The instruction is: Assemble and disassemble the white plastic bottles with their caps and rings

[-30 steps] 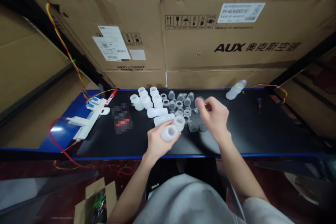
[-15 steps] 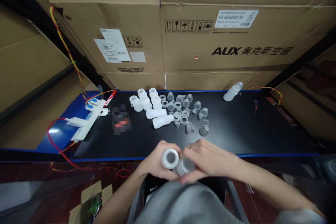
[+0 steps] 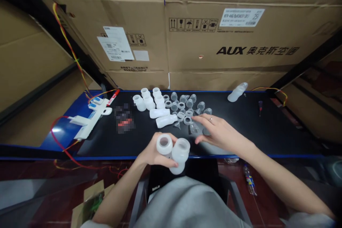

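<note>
My left hand [image 3: 155, 156] grips two white plastic baby bottles in front of my body, one topped by a pale collar ring [image 3: 164, 144], the other bottle [image 3: 180, 153] with an open mouth. My right hand [image 3: 217, 130] is over the table's front part with thumb and fingers spread, holding nothing. Its fingertips are near the loose rings [image 3: 187, 120] and a clear cap [image 3: 193, 128]; whether they touch cannot be seen. Several clear domed caps [image 3: 189, 103] lie around there. To their left, several bottles [image 3: 148, 101] stand, and two bottles [image 3: 166, 121] lie flat.
A capped bottle [image 3: 237, 92] leans at the back right, left of a small screwdriver [image 3: 260, 108]. A power strip [image 3: 92, 119] with cables and a red marker [image 3: 113, 97] lie at left. Cardboard boxes [image 3: 192, 46] wall off the back. A drink bottle [image 3: 249, 180] is on the floor.
My right hand has left the bottles and moved forward and right to the loose parts, its fingers opening. My left hand has risen slightly and now holds both bottles alone.
</note>
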Demonstrator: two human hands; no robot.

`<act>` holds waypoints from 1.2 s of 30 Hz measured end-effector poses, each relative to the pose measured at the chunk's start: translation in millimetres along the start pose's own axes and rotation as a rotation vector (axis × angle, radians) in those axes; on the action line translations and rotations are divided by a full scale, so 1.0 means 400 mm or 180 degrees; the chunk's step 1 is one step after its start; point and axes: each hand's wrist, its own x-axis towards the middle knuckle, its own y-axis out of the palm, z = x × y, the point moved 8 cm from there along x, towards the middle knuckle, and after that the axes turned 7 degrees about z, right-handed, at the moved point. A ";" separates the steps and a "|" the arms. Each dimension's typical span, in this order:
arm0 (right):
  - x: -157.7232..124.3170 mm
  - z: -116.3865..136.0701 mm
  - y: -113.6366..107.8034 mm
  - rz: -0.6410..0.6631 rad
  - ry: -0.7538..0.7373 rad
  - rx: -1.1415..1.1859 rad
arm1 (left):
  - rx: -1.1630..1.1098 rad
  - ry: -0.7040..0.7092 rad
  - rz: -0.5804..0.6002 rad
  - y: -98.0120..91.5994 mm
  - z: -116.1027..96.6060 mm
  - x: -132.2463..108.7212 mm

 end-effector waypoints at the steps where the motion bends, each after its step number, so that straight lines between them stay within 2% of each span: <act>1: 0.010 -0.008 -0.001 0.0019 -0.0043 0.0093 | 0.0034 -0.0009 -0.0037 -0.008 -0.006 0.007; 5: 0.063 -0.038 0.019 0.0194 -0.0201 0.0420 | 0.0173 0.0008 -0.0069 -0.033 -0.022 0.031; 9: 0.109 -0.128 0.003 -0.0254 0.0055 0.0401 | 0.0275 0.0194 -0.0458 -0.092 -0.033 0.042; 11: 0.126 -0.138 0.001 -0.0326 -0.0018 0.0595 | 0.0417 0.0123 -0.0619 -0.116 -0.026 0.057; 15: 0.157 -0.084 0.010 -0.0280 -0.0276 0.0327 | 0.0697 -0.0156 -0.0869 -0.146 0.003 0.097; 19: 0.181 -0.062 -0.020 -0.0944 -0.0195 0.0313 | 0.1006 -0.0371 -0.1037 -0.150 0.018 0.114; 21: 0.193 -0.050 -0.014 -0.1155 -0.0131 0.0130 | 0.1409 -0.0541 -0.1122 -0.143 0.015 0.113; 24: 0.219 -0.013 0.039 -0.0919 -0.0089 -0.0516 | 0.2275 -0.0697 -0.1257 -0.124 -0.011 0.106; 26: 0.232 0.011 0.072 -0.0667 -0.0127 -0.0808 | 0.2544 -0.0693 -0.1310 -0.115 -0.028 0.097; 29: 0.232 0.053 0.082 -0.0398 -0.0435 -0.0886 | 0.2023 -0.0565 -0.1031 -0.108 -0.033 0.084; 34: 0.189 0.152 0.028 0.0323 -0.1407 -0.0579 | 0.0639 0.0157 0.0346 -0.066 -0.061 0.075; 36: 0.161 0.187 -0.005 0.0655 -0.1735 -0.0161 | 0.0266 0.0189 0.0895 -0.044 -0.056 0.062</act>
